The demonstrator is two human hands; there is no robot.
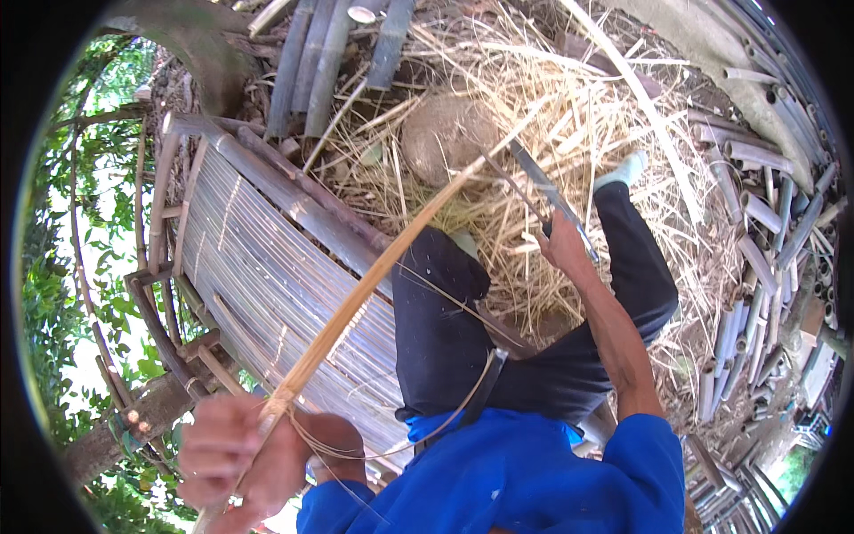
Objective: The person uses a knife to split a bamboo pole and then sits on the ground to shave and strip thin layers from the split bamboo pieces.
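Observation:
My left hand (245, 458), slightly blurred, is closed round the near end of a long, pale bamboo strip (374, 276). The strip slants up and away to the right, its far end over the shavings. My right hand (567, 245) grips a long dark-bladed knife (534, 173), pointing up and to the left near the strip's far part. Beside the blade runs a narrow dark sliver whose origin I cannot make out. A thin peeled strand (454, 416) loops from near my left hand across my lap.
A slatted bamboo bench (258, 240) stands at my left. Bamboo shavings (534, 80) cover the ground ahead, round a brown rounded object (449, 138). Dark bamboo lengths (329, 67) lie at the far left; cut bamboo pieces (761, 214) are piled at the right.

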